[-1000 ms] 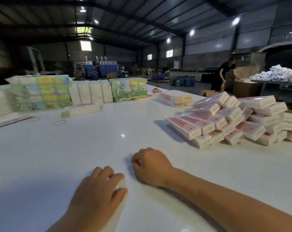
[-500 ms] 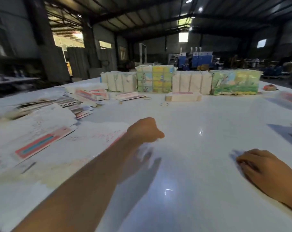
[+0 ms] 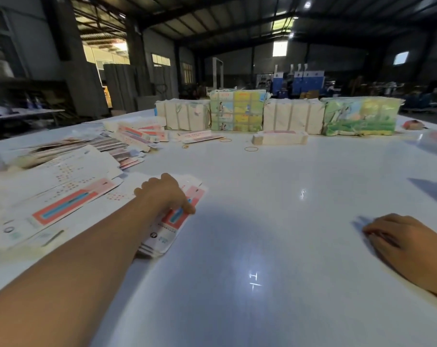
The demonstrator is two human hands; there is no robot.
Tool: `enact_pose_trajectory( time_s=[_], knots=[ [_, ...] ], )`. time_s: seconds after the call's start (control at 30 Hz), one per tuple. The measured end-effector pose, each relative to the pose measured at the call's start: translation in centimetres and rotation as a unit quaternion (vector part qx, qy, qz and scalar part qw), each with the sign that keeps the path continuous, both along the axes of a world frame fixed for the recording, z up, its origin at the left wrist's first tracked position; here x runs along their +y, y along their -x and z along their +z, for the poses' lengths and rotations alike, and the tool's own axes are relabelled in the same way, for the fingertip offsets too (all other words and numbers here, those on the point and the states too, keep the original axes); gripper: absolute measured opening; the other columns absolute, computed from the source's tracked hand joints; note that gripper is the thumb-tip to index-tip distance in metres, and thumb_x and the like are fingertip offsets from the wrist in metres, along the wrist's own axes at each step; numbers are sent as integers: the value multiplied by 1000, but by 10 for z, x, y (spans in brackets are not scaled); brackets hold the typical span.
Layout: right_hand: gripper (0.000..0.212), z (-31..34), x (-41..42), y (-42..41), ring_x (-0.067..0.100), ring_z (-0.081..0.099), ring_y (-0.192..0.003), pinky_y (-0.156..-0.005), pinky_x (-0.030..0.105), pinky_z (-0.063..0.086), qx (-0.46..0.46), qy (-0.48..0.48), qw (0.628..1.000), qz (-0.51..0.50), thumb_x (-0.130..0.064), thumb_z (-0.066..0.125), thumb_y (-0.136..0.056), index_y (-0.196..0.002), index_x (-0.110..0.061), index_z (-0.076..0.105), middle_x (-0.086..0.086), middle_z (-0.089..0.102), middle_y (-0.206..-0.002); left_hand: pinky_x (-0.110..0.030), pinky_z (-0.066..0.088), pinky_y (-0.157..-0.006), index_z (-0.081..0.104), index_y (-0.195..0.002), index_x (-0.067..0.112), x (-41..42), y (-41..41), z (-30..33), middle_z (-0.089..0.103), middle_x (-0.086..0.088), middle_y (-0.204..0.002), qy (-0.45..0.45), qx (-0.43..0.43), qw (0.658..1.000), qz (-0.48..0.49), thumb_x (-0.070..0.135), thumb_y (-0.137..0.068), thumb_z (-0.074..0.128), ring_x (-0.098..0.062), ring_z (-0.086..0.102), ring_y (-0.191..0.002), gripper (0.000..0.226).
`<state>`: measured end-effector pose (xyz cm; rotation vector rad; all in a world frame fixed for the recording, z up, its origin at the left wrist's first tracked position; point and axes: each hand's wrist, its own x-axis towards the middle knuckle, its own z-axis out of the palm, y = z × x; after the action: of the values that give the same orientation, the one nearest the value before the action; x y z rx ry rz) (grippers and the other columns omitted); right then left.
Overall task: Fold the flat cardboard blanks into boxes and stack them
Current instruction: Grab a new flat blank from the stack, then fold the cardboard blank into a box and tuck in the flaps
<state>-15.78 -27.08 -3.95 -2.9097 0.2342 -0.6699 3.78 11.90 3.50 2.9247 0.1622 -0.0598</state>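
While the right hand [image 3: 400, 236] rests loosely curled, the left hand [image 3: 164, 194] grips the blanks [image 3: 167, 229] beneath it.

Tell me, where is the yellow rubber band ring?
In the head view, the rubber band lies on the white table, far middle, just before the short stack of blanks.

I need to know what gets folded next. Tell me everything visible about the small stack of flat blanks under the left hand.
The stack of flat blanks is thin white printed card with a pink-red panel and blue stripe, several sheets thick. It lies flat on the white table, angled away. The left hand rests on top, thumb on the right edge.
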Motion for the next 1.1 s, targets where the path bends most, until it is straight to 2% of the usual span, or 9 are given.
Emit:
enact_pose_trajectory(
  time_s=[0.13, 0.23, 0.37, 0.47, 0.63, 0.93, 1.0, 1.03, 1.1],
  knots=[
    [17, 4, 8, 1, 29, 63, -80, -71, 41, 53, -8, -8, 1000, -2, -9, 69, -77, -77, -27, 70, -1, 65, -87, -41, 39, -90, 41, -114, 17, -5, 6, 5, 49, -13, -108, -28, -11, 999, 10, 49, -58, 83, -29, 47, -107, 76],
    [19, 10, 16, 4, 28, 60, -75, -66, 42, 50, -12, -16, 1000, 3, -4, 71, -77, -75, -23, 70, -3, 61, -81, -36, 40, -76, 40, -111, 15, -14, 13, 7, 35, -12, -106, -1, -44, 999, 0, 31, -73, 76, -26, 47, -91, 54],
    [14, 16, 25, 7, 27, 59, -83, -69, 34, 44, -9, -31, 999, 14, -7, 66, -83, -77, -19, 72, 1, 64, -86, -29, 42, -63, 54, -109, 17, -37, 22, 22, 57, -6, -109, 6, -147, 983, -106, 20, -92, 50, -19, 54, -78, 17],
    [16, 19, 29, 8, 27, 56, -85, -70, 30, 39, -12, -21, 1000, 13, -13, 60, -89, -78, -13, 71, 3, 65, -87, -28, 44, -62, 61, -107, 21, -76, 40, 31, 64, -2, -106, 27, -198, 956, -216, 19, -97, 41, -18, 57, -80, 22],
    [19, 22, 32, 10, 24, 53, -97, -71, 25, 32, -3, -8, 1000, -11, -19, 52, -93, -94, -11, 70, 3, 63, -101, -27, 47, -61, 63, -98, 23, -144, 80, -1, 66, 4, -100, 141, -184, 900, -369, 27, -100, 33, -13, 57, -79, 30],
    [30, 23, 32, 11, 21, 52, -101, -78, 28, 41, 26, -18, 999, -8, -15, 49, -92, -115, -20, 68, 2, 61, -111, -34, 52, -67, 61, -95, 15, -166, 84, -48, 67, -4, -109, 162, -203, 859, -441, 26, -99, 37, -22, 63, -89, 27],
    [27, 26, 33, 11, 27, 56, -93, -76, 31, 42, 0, -104, 995, -11, -7, 46, -93, -106, -7, 70, 11, 64, -103, -33, 51, -65, 61, -96, 14, -164, 83, -47, 67, -4, -108, 171, -217, 849, -451, 27, -99, 35, -21, 63, -86, 30],
    [25, 29, 35, 12, 31, 58, -85, -72, 32, 42, -24, -203, 979, -10, -2, 43, -93, -97, 4, 67, 20, 64, -96, -33, 50, -64, 62, -96, 14, -163, 84, -46, 68, -4, -107, 178, -227, 843, -455, 30, -99, 31, -20, 62, -84, 35],
    [28, 39, 41, 13, 30, 56, -65, -59, 30, 42, -81, -442, 892, 46, 5, 37, -91, -81, 12, 63, 31, 61, -81, -34, 51, -63, 63, -97, 15, -162, 88, -42, 68, -3, -106, 199, -246, 828, -462, 36, -96, 23, -19, 62, -82, 45]
  ],
)
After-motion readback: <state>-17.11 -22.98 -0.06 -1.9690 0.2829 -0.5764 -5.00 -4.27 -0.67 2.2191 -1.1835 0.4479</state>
